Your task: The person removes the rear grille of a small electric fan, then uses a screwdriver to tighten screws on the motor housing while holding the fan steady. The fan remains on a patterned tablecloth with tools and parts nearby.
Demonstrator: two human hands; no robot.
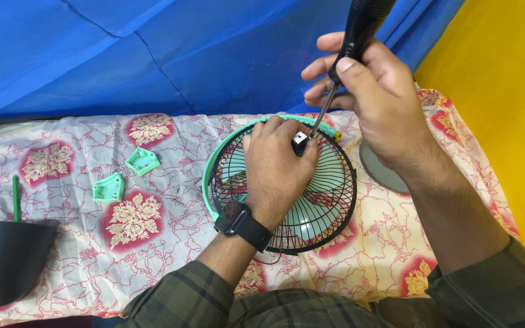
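A small fan with a black wire grille (329, 200) and a mint-green rim (214, 167) lies flat on the patterned cloth. My left hand (276, 164) rests on the grille and pinches a small grey part (299, 139) at its centre. My right hand (372, 97) grips the black handle of a screwdriver (360, 24). Its thin shaft (322, 112) points down, and the tip meets the grey part. A black watch (243, 223) is on my left wrist.
Two small mint-green plastic pieces (143, 160) (109, 188) lie left of the fan. A black container (4, 258) sits at the left edge beside a green stick (16, 197). A grey disc (379, 167) lies under my right wrist. Blue sheeting hangs behind, a yellow wall stands right.
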